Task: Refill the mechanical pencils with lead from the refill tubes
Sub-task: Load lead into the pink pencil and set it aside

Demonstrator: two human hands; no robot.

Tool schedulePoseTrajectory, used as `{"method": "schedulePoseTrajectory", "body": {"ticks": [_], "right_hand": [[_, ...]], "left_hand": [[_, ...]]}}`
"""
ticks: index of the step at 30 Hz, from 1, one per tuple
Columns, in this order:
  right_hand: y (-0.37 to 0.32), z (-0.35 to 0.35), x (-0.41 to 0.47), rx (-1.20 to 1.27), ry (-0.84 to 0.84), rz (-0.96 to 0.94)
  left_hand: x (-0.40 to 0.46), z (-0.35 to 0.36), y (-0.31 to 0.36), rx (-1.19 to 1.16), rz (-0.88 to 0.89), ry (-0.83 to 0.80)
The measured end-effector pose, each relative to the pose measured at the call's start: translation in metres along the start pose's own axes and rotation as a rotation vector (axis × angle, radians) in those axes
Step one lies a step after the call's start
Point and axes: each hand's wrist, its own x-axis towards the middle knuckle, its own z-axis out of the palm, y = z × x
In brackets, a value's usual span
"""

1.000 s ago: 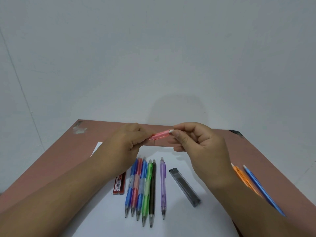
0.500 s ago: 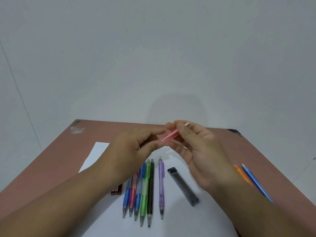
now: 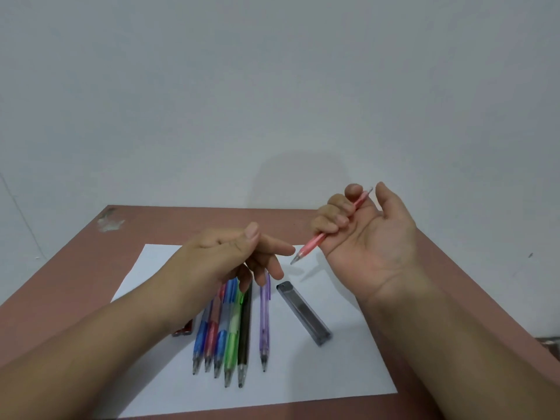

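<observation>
**Pink pencil in your right hand, refill tube lying between the two hands**

Your right hand (image 3: 368, 237) is turned palm up with its fingers curled round the pink pencil (image 3: 327, 230). The pencil slants, its tip pointing down and left toward your left hand (image 3: 239, 253) and its cap end up past the index finger. Your left hand hovers over the row of pencils (image 3: 230, 325) on the white paper (image 3: 348, 374); its fingers are loosely bent, thumb raised, and I can see nothing held in them.

The grey refill tube (image 3: 303, 313) lies flat on the paper, below and between the two hands. Its long axis runs from upper left to lower right. Its near-left end sits just beside your left fingertips, so the left hand looks the better placed to fetch it. A red tube (image 3: 183, 330) peeks out under your left forearm, mostly hidden.
</observation>
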Motion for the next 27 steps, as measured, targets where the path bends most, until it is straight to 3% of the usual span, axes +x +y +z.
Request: {"method": "schedulePoseTrajectory", "body": {"ticks": [4,13,27], "right_hand": [[-0.003,0.000,-0.001,0.054,-0.028,-0.008],[-0.006,0.000,-0.002,0.105,-0.027,-0.049],[-0.003,-0.001,-0.003,0.143,-0.032,-0.054]], "left_hand": [[0.001,0.001,-0.006,-0.037,0.020,-0.048],[-0.003,0.003,-0.013,-0.068,-0.010,0.081],[-0.003,-0.001,-0.015,-0.078,-0.004,0.028]]}}
